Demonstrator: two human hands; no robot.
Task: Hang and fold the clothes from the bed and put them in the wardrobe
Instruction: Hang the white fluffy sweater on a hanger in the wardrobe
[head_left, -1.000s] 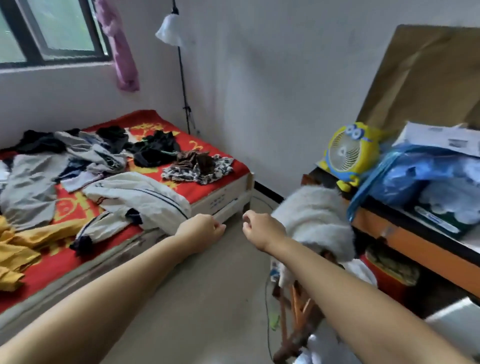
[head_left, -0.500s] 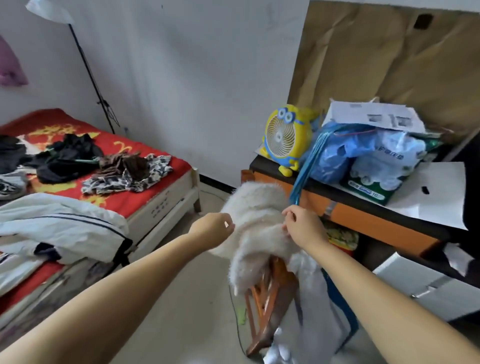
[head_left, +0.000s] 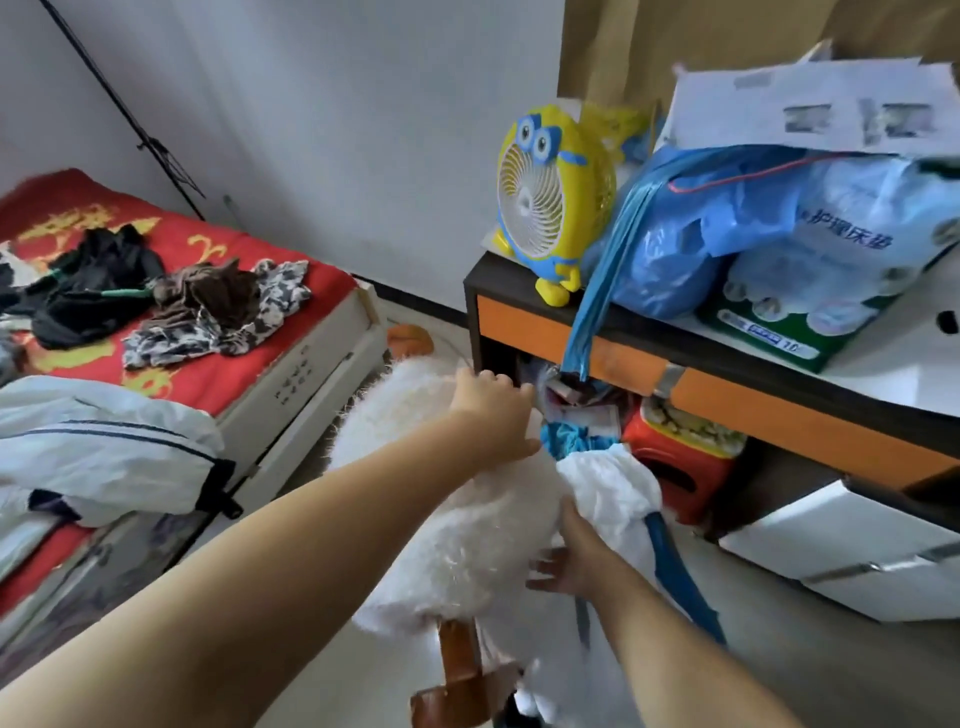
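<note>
A fluffy white garment (head_left: 457, 519) lies draped over a wooden chair (head_left: 460, 675) between the bed and the desk. My left hand (head_left: 493, 410) rests on its top, fingers curled over the far edge and thumb pressed into the fur. My right hand (head_left: 563, 564) is lower, its fingers spread against the garment's right side, partly buried in fur. A white garment with a blue stripe (head_left: 613, 493) hangs just right of it. On the red bed (head_left: 218, 374) lie a black garment (head_left: 98, 280), a brown and patterned heap (head_left: 218, 306) and a white jacket (head_left: 104, 441).
An orange and black desk (head_left: 727, 384) stands on the right, carrying a yellow fan (head_left: 550, 202), blue plastic bags (head_left: 727, 228) and papers. A red stool (head_left: 680, 467) sits under it, and white drawers (head_left: 857, 545) stand beside it. Bare floor runs between bed and chair.
My view has swung right and closer to the chair. Both hands have come down onto the fluffy garment, the left onto its top, the right low on its side.
</note>
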